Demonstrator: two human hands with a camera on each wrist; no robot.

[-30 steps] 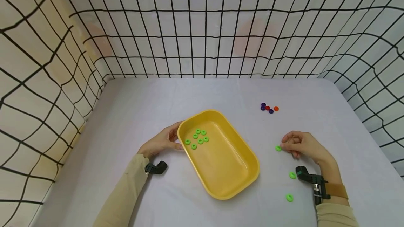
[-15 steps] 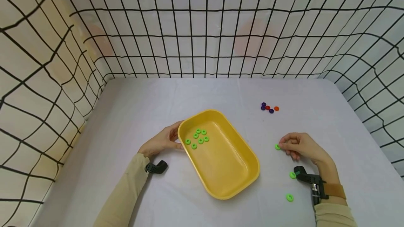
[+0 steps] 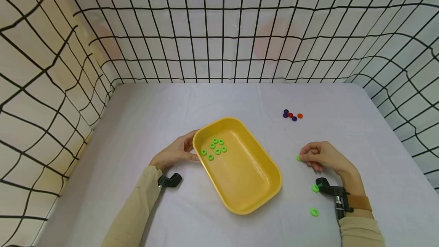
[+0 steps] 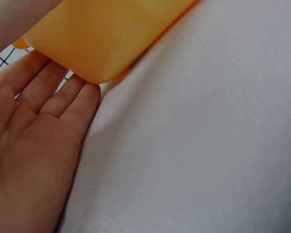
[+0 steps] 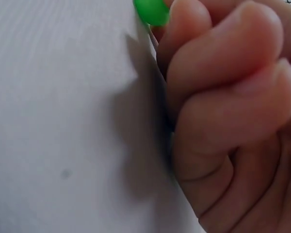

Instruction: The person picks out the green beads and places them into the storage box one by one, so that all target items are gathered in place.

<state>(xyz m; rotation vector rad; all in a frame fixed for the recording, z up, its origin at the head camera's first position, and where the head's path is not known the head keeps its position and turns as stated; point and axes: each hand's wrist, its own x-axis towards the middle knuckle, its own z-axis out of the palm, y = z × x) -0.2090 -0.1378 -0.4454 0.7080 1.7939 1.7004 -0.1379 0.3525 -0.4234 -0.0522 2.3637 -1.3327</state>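
Though head-view only, rings (image 3: pixel 212 146) in tray (image 3: pixel 245 180)

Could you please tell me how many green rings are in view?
10. Seven green rings lie in the yellow tray; one ring is pinched in the right hand; two rings lie on the table right of the tray. Others may be hidden.

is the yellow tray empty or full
Neither: seven green rings lie near one end of the yellow tray; its other end is bare.
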